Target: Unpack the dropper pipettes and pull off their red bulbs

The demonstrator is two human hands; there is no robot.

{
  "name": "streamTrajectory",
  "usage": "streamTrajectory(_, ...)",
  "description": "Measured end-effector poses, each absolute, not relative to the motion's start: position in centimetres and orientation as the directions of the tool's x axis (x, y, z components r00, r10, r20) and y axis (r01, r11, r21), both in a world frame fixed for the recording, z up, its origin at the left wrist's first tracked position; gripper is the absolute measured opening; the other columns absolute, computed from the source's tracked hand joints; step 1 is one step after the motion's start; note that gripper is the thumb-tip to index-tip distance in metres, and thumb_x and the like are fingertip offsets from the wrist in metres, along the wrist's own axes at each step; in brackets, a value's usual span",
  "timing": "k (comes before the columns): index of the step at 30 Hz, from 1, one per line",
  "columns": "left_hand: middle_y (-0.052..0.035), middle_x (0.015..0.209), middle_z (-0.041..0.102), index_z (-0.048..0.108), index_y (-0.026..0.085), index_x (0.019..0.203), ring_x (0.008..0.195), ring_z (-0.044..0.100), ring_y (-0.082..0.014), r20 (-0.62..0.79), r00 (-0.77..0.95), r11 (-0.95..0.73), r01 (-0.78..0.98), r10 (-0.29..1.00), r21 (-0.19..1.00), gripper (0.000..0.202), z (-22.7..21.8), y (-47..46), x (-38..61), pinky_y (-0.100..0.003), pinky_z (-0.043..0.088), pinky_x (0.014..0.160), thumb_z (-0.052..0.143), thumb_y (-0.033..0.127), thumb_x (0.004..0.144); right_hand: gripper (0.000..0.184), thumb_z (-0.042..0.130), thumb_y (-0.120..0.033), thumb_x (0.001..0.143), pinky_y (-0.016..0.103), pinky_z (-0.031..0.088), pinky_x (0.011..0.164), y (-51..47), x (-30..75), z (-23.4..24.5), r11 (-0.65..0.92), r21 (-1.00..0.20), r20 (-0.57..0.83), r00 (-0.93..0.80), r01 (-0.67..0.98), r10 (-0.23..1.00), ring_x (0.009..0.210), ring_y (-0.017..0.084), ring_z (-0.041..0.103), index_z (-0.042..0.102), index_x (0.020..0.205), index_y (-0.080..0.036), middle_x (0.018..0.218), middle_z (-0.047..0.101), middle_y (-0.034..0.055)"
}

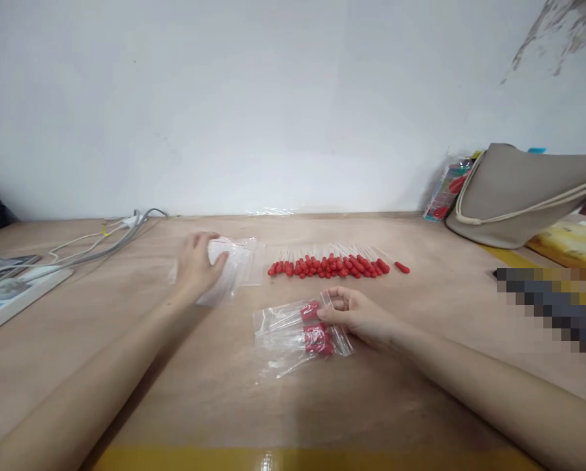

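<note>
My right hand (pixel 346 311) pinches the right end of a clear plastic zip bag (pixel 276 327) between thumb and fingers. Inside that bag lie several white sticks with red tips (pixel 317 339). On the left, my left hand (pixel 197 265) rests at a pile of flat clear plastic bags (pixel 246 261), thumb and fingers apart. Part of the pile is under the hand, and its far fingertips are hard to make out. Behind the right hand, many loose red-tipped sticks (pixel 332 265) lie in a row, their red ends toward me. One stick (pixel 401 267) lies a little apart on the right.
Brown paper covers the table (pixel 214 399), with yellow tape (pixel 273 459) along its front edge. At left are a power strip (pixel 23 294) and cables (pixel 126 229). A grey bag (pixel 518 196) and a red-and-green package (pixel 447 190) stand at the back right, before the wall.
</note>
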State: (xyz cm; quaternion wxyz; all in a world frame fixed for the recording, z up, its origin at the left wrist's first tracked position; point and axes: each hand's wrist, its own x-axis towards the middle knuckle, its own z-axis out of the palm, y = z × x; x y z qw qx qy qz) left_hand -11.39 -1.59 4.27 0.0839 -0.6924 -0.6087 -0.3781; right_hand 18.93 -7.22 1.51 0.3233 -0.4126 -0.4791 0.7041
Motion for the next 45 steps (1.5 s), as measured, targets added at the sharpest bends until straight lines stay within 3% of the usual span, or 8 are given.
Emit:
streamTrajectory(3,-0.0019,0.106,0.058,0.052,0.022,0.104,0.101,0.052,-0.0184,0.535,0.254,-0.469,0.825,0.805,0.314,0.026,3.9,-4.6,-6.3,-0.033,0.043,0.09,0.056,0.03,0.079,0.054,0.077,-0.016,0.055,0.026,0.052,0.06,-6.8,20.2,1.6,-0.365,-0.931,-0.332,-0.436,0.01,0.836,0.064,0.014,0.064,0.046,0.098,-0.015,0.072,0.066,0.0016)
streamTrajectory(5,-0.0046,0.111,0.056,0.05,0.021,0.111,0.104,0.052,-0.0176,0.419,0.51,-0.656,0.645,0.751,0.392,0.028,3.3,-6.7,-3.0,-0.032,0.043,0.09,0.05,0.027,0.084,0.055,0.077,-0.013,0.053,0.025,0.052,0.057,-6.7,20.7,1.4,-0.383,-0.923,-0.359,-0.426,0.032,0.831,0.059,0.013,0.063,0.045,0.099,-0.015,0.064,0.064,-0.0008)
streamTrajectory(8,-0.0068,0.112,0.054,0.051,0.02,0.112,0.103,0.052,-0.017,0.372,0.669,-0.758,0.491,0.644,0.43,0.026,2.3,-8.3,0.5,-0.031,0.044,0.089,0.045,0.02,0.087,0.052,0.077,-0.015,0.053,0.025,0.053,0.055,-6.7,20.8,1.1,-0.396,-0.918,-0.355,-0.429,-0.006,0.831,0.054,0.011,0.061,0.046,0.094,-0.015,0.058,0.062,-0.0033)
streamTrajectory(14,-0.0089,0.116,0.053,0.054,0.02,0.115,0.103,0.054,-0.0169,0.477,0.711,-0.855,0.397,0.517,0.334,0.032,0.8,-6.8,1.8,-0.03,0.047,0.085,0.036,0.014,0.089,0.057,0.083,-0.022,0.045,0.023,0.051,0.047,-6.9,20.1,1.0,-0.371,-0.926,-0.304,-0.444,-0.072,0.843,0.047,0.01,0.058,0.035,0.077,-0.02,0.052,0.059,-0.0073)
streamTrajectory(24,-0.0085,0.105,0.062,0.064,0.016,0.098,0.093,0.059,-0.0156,0.559,0.745,-0.931,0.307,0.365,0.2,0.026,0.8,-5.3,1.3,-0.027,0.05,0.08,0.039,0.019,0.091,0.064,0.083,-0.024,0.045,0.016,0.04,0.037,-6.7,18.9,0.8,-0.306,-0.952,-0.261,-0.445,-0.029,0.856,0.041,0.008,0.053,0.025,0.074,-0.023,0.05,0.058,-0.0075)
streamTrajectory(36,-0.0058,0.095,0.066,0.062,0.017,0.093,0.083,0.062,-0.0141,0.638,0.721,-0.95,0.309,0.27,0.053,0.023,1.2,-4.9,0.5,-0.025,0.05,0.073,0.041,0.013,0.088,0.06,0.082,-0.036,0.048,0.017,0.038,0.038,-6.1,19.4,0.4,-0.22,-0.969,-0.148,-0.449,-0.112,0.881,0.038,0.007,0.049,0.03,0.074,-0.022,0.048,0.052,-0.0109)
streamTrajectory(41,-0.0061,0.097,0.065,0.061,0.017,0.092,0.086,0.062,-0.013,0.598,0.716,-0.924,0.362,0.36,0.122,0.026,1.2,-4.7,0.0,-0.023,0.049,0.076,0.037,0.009,0.087,0.03,0.067,-0.041,0.07,0.024,0.048,0.058,-6.3,19.9,0.2,0.039,-0.998,0.065,-0.542,-0.059,0.838,0.057,0.008,0.056,0.049,0.077,-0.018,0.063,0.057,-0.0045)
streamTrajectory(45,-0.006,0.097,0.064,0.06,0.016,0.092,0.088,0.061,-0.0132,0.556,0.712,-0.899,0.395,0.429,0.189,0.025,0.9,-4.6,-0.3,-0.024,0.049,0.077,0.036,0.008,0.087,0.019,0.054,-0.032,0.081,0.029,0.048,0.072,-6.6,20.4,-0.4,0.587,-0.795,0.412,-0.571,0.155,0.71,0.08,0.014,0.06,0.06,0.094,-0.019,0.09,0.065,0.0045)
